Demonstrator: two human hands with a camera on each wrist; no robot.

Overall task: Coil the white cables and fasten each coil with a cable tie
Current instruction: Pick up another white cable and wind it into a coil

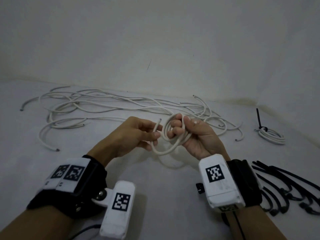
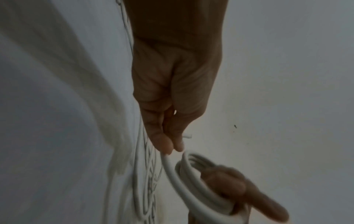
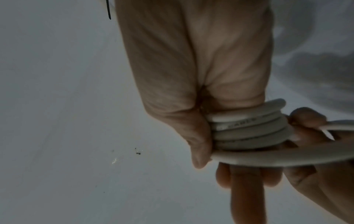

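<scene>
A white cable coil (image 1: 170, 135) hangs between my two hands above the white surface. My right hand (image 1: 187, 130) grips the coil, thumb on top and fingers through its loops; the right wrist view shows the stacked turns of the coil (image 3: 247, 128) under the thumb of my right hand (image 3: 201, 136). My left hand (image 1: 149, 134) pinches the cable's free end (image 1: 156, 129), whose tip sticks up. In the left wrist view the left hand (image 2: 170, 144) pinches the cable where it bends into the coil (image 2: 193, 178).
Several loose white cables (image 1: 103, 104) sprawl across the back of the surface. A finished coil (image 1: 271, 135) with a black tie lies at the right. Several black cable ties (image 1: 285, 186) lie near my right wrist.
</scene>
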